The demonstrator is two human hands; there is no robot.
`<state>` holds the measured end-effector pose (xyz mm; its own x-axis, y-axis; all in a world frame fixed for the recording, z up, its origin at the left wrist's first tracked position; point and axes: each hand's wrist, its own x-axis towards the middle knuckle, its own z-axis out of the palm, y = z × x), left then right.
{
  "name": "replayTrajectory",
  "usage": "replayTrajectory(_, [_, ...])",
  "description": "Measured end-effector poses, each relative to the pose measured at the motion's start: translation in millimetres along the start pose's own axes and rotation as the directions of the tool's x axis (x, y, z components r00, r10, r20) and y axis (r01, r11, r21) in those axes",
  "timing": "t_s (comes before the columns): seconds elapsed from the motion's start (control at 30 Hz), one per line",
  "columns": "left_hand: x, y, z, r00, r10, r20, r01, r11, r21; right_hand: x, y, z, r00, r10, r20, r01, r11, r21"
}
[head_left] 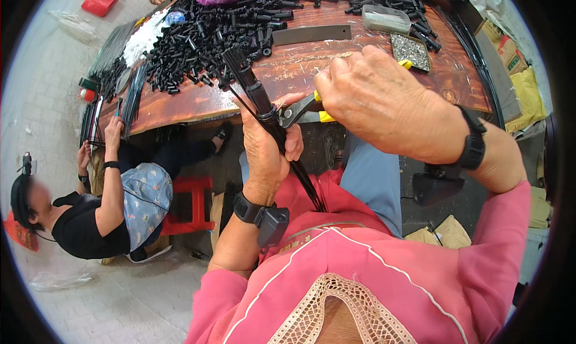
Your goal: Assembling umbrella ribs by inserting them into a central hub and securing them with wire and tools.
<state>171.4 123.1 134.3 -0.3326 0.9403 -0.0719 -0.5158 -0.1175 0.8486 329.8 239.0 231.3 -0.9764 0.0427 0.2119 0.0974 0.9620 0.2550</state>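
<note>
Wooden table (372,74), one rod bundle (264,107) in left hand (267,146), one pliers (300,108) in right hand (378,98)

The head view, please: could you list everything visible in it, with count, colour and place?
bundle of thin rods: one, black, in a black sleeve, upright in the left hand
pliers: one, yellow handles, jaws at the bundle
wooden table: one, reddish brown, ahead
small plastic tubes: a large heap, black, far side of the table
white pieces: a pile, left of the heap
metal strip: one, grey, mid table
tray of small metal parts: one, right
clear box: one, far right
red stool: one, under the table
red bag: one, floor, top left
co-worker: one, black top, seated left
left hand: grip shut on the bundle
right hand: grip shut on the pliers
</note>
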Motion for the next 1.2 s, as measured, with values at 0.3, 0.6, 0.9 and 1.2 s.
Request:
replayTrajectory(0.3, [6,4,-8,0.999,0.039,-0.008,-0.039,0.999,-0.013,-11,-32,69,0.926,0.377,0.004,-0.350,0.857,0.378])
replayTrajectory(0.6, [0,0,-11,0.980,0.190,0.055,-0.193,0.979,0.066,-7,-36,68,0.878,0.474,-0.059,-0.394,0.788,0.474])
replayTrajectory(0.9, [-1,2,-10,0.983,0.171,0.061,-0.173,0.984,0.039,-2,-42,74,0.850,0.478,-0.223,-0.352,0.829,0.434])
replayTrajectory(1.2, [-1,4,-15,0.985,0.149,0.090,-0.154,0.987,0.046,-11,-43,84,0.869,0.474,-0.142,-0.350,0.792,0.500])
